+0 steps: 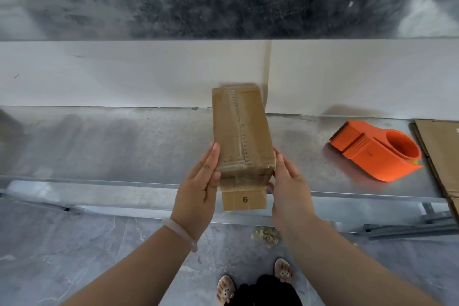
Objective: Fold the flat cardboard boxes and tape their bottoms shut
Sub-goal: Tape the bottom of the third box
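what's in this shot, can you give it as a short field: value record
held item: folded cardboard box, taped face up, marked 6 on its near flap
tape: clear strip along the centre seam of the box
left hand: pressed flat against the box's left side
right hand: against the box's right side
surface: metal table
tool: orange tape dispenser lying on the table, right of the box, untouched
stock: flat cardboard at the table's right edge
box contact with table: cannot tell
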{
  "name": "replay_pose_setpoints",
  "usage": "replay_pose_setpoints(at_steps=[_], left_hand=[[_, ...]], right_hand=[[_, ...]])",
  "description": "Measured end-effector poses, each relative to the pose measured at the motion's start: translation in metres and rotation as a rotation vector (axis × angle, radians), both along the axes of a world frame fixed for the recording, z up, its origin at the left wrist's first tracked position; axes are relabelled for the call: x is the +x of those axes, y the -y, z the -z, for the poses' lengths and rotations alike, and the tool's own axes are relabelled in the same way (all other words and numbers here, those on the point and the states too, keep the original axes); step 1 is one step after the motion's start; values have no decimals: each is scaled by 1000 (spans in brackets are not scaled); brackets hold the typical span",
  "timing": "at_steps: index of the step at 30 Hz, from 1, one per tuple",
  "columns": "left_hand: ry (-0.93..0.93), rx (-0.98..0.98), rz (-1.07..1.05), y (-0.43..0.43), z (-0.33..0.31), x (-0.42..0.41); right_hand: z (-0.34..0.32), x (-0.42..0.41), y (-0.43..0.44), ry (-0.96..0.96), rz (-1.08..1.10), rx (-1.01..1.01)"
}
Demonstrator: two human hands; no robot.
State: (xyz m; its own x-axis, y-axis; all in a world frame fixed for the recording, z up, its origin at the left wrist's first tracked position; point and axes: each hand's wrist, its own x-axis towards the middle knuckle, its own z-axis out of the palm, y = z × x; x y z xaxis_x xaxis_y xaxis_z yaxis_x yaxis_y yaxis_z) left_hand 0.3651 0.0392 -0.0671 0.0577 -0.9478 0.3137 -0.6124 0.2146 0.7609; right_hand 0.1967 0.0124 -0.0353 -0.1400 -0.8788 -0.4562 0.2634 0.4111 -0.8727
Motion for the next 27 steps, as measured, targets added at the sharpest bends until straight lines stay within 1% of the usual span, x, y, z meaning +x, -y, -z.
replay_pose_setpoints(at_steps=[3, 6, 8, 9, 11, 12, 14, 18, 20, 27], left_hand=[[143, -20, 88, 4, -3, 13], [136, 6, 137, 3, -7, 22], [107, -4, 82, 3, -13, 21], [132, -53, 47, 4, -17, 18], [249, -183, 36, 12, -25, 10], [297, -230, 48, 18, -28, 5], [323, -285, 52, 29, -31, -2], [329, -357, 36, 38, -25, -3], [339, -386, 55, 39, -22, -1], [359, -372, 131, 39, -22, 3]], right_hand=[[-1, -7, 4, -124, -85, -69], [2, -22, 5, -285, -125, -194], [5, -32, 2, -499, -147, -398], [5, -35, 3, -630, -177, -529], [7, -38, 8, -830, -261, -753], [10, -37, 11, -873, -290, -824], [13, -33, 17, -858, -300, -858], [16, -31, 19, -635, -287, -795], [18, -31, 18, -570, -296, -765], [18, -32, 13, -521, -322, -728]])
